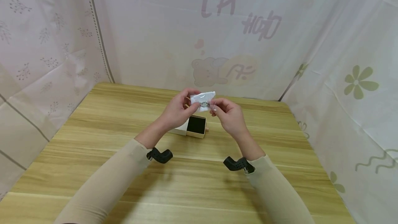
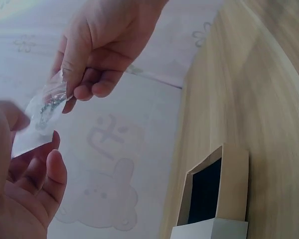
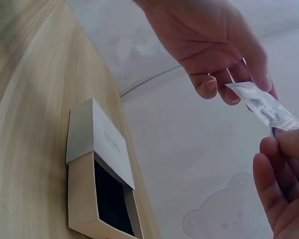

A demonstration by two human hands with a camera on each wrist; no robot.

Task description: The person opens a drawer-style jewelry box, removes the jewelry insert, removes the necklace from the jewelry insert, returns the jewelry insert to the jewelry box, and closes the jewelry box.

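Both hands hold a small clear-and-white plastic bag (image 1: 202,96) above the table, near its far edge. Inside the bag lies a silvery, chain-like piece (image 2: 47,110), its exact kind blurred by the plastic. My left hand (image 1: 178,110) pinches the bag's left side between thumb and fingers. At the opposite end, my right hand (image 1: 232,117) pinches a corner with thumb and forefinger. Below the hands sits a small drawer box: its tan tray (image 3: 83,196), lined in black, is pulled partly out of a white sleeve (image 3: 107,132). Part of the sleeve is hidden behind my left hand in the head view.
The box rests on a wood-grain table (image 1: 186,186). Printed white cloth (image 1: 149,37) hangs behind the table and along both sides. A black wrist mount (image 1: 161,155) sticks out from the left cuff, and another mount (image 1: 236,164) from the right.
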